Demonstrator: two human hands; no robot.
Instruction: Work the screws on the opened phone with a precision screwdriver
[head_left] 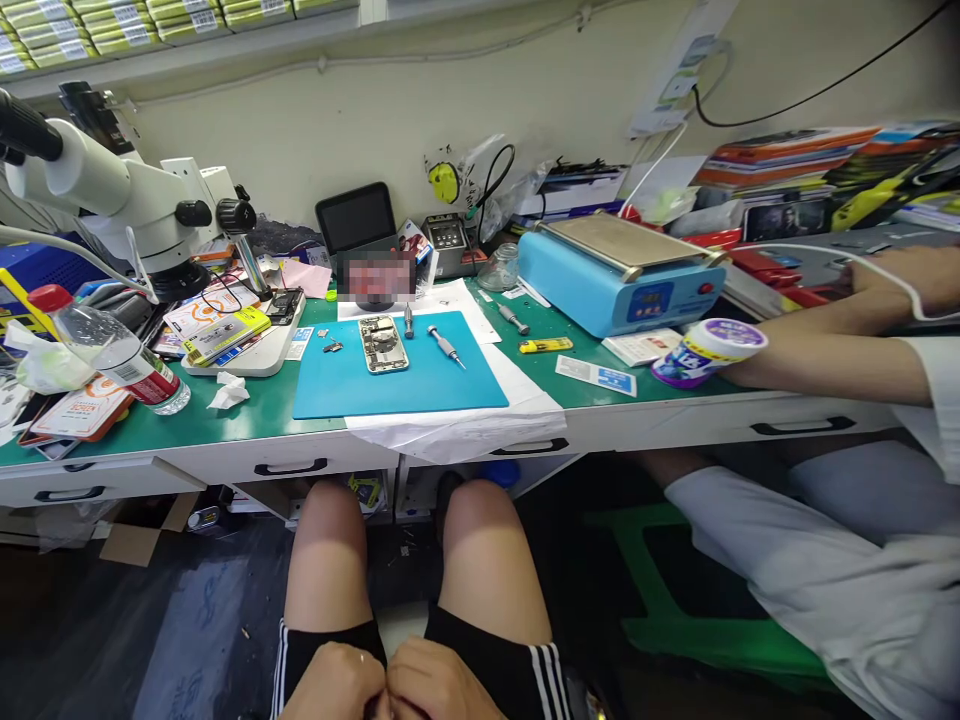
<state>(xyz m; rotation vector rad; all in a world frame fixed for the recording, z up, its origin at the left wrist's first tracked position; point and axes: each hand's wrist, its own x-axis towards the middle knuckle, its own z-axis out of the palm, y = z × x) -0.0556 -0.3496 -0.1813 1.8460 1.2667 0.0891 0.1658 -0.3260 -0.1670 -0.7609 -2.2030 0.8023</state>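
My left hand (339,680) and my right hand (439,678) are together low in front of my lap, knuckles up. Both have curled fingers that meet in the middle; whatever they may hold is hidden. Beyond my knees, a blue mat (337,385) lies on the green bench. On it rests an opened phone (384,345) with its inner parts showing. Right of the phone lies a precision screwdriver (447,347), and another small screwdriver (409,320) is by the phone's upper right. Small loose phone parts (332,346) sit to the left.
A microscope (135,200) and a plastic bottle (120,355) stand at left. A blue heating plate machine (600,280) and a purple-white tub (705,352) are at right. Another person's arm (832,365) rests on the bench there. Drawers (247,455) run beneath the bench edge.
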